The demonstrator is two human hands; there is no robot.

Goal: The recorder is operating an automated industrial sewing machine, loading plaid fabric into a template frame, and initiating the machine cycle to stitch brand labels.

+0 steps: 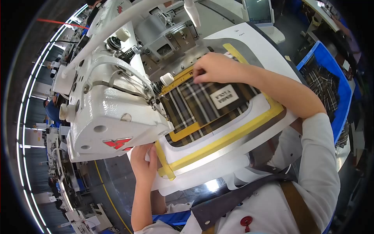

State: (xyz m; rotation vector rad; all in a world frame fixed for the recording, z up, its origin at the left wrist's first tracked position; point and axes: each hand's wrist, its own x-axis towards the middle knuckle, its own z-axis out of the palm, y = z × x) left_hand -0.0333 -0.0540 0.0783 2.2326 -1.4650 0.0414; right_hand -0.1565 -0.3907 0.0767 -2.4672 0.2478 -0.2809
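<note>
Brown-and-black plaid fabric point(181, 102) lies in the opening of a white template sheet point(245, 134) edged with yellow tape. On the fabric sits a pale rectangular label point(224, 96) with dark print. A yellow ruler-like strip point(177, 83) runs along the fabric's far side; a yellow bar point(186, 132) crosses its near left part. My right hand point(218, 68) is over the far edge of the fabric, fingers curled in; what they pinch is hidden. My left hand point(143, 163) rests at the sheet's near left corner, its fingertips partly hidden behind the white sewing machine head point(113, 117).
The machine's metal clamp mechanism point(167, 43) stands just beyond the fabric. A blue bin point(335, 113) of plaid pieces is at the right. At the top right is a screen point(258, 11). Other workstations line the far left.
</note>
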